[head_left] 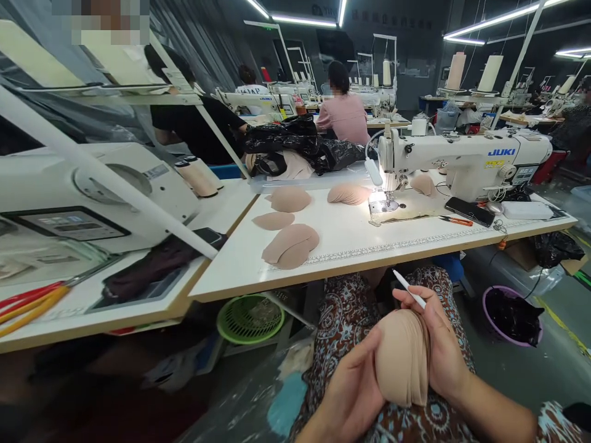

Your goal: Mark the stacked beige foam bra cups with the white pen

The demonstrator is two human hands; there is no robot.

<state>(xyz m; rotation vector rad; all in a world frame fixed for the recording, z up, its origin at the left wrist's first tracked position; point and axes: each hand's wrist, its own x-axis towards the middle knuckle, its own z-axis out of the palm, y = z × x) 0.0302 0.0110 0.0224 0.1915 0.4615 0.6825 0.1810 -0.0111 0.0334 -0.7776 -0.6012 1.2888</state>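
Looks like smooth, matt cloth on the stack (398,357), lower right; smooth plastic on the pen (403,282) above; glossy white on the tabletop (240,243), mid-frame; crinkled, shiny plastic on the black bag (287,138), upper centre.

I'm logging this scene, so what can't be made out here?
In the head view:
Number of beige pieces held: they overlap.
Most fingers of the left hand: behind those pieces.
Readings on the near JUKI screen: too small.
Left sewing machine, one end: cut by picture edge.
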